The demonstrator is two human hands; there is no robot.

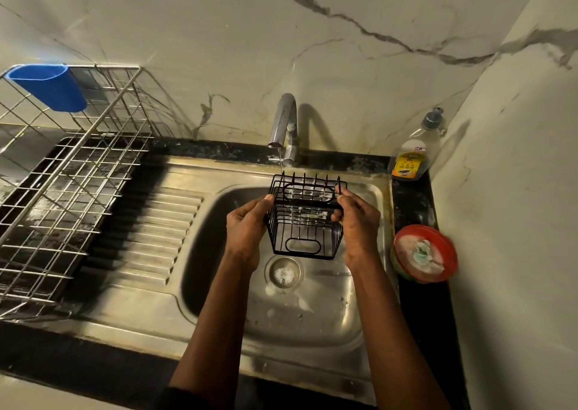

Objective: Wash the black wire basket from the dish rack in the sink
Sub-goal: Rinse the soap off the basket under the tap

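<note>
Black wire basket (305, 219) was held over sink (328, 315), under thin tap (283, 122) stream. Left hand (247, 222) & right hand (356, 219) each gripped a side wall. Prob. light, stiff, wet w/ suds, so slippery; side wires looked the best hold.

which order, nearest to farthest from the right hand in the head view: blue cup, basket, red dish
1. basket, held in the right hand
2. red dish, on the counter just to its right
3. blue cup, far left, on the rack
</note>
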